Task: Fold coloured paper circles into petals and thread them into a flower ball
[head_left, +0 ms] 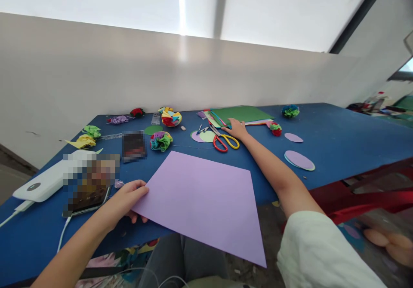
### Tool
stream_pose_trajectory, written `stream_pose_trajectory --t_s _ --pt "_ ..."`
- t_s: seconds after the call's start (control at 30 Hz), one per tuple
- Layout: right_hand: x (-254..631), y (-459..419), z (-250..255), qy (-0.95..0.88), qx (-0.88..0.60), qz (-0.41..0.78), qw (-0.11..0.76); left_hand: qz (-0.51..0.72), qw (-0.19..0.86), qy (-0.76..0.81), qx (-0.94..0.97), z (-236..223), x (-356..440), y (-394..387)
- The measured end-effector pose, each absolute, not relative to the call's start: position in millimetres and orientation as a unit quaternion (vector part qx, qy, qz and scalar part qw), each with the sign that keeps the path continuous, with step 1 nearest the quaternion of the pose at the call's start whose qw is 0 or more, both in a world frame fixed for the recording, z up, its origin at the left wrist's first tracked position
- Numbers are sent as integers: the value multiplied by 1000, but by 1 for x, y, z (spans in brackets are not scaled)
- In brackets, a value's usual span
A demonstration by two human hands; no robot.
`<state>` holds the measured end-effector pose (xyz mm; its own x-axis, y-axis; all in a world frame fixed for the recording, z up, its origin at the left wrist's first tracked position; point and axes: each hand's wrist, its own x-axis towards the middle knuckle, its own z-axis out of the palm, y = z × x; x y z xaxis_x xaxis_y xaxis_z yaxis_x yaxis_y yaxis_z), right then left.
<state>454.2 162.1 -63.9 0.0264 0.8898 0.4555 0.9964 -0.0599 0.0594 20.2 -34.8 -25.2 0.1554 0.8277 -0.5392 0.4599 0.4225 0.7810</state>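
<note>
My left hand [126, 200] pinches the near left corner of a large lilac paper sheet [203, 197], thumb on top and fingers under it. The sheet lies flat and overhangs the table's near edge. My right hand [237, 128] is stretched far forward, fingers spread flat on the edge of a stack of coloured paper sheets [241, 114] with a green sheet on top. Red and yellow scissors [224, 142] lie just left of that hand, handles toward me.
The blue table [348, 137] carries several crumpled paper flowers [161, 141], lilac and pale green paper circles [299, 160], a white power bank [43, 180] with a cable, and a phone [87, 193]. A white wall runs behind. Red framework [371, 197] stands at the right.
</note>
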Motion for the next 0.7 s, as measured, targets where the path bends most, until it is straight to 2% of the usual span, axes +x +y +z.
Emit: stream_pose_trajectory --t_s 0.17,0.33,0.6,0.7 --pt "461 172 -58 -705 -683 -172 84 200 505 676 499 -22 40 -21" --pt "468 173 -58 -701 -688 -174 68 199 478 690 506 -24 50 -9" --pt "467 184 -56 -683 -711 -162 38 138 581 579 556 -10 84 15" --pt "465 183 -55 -670 -724 -160 37 134 567 543 605 8 90 33"
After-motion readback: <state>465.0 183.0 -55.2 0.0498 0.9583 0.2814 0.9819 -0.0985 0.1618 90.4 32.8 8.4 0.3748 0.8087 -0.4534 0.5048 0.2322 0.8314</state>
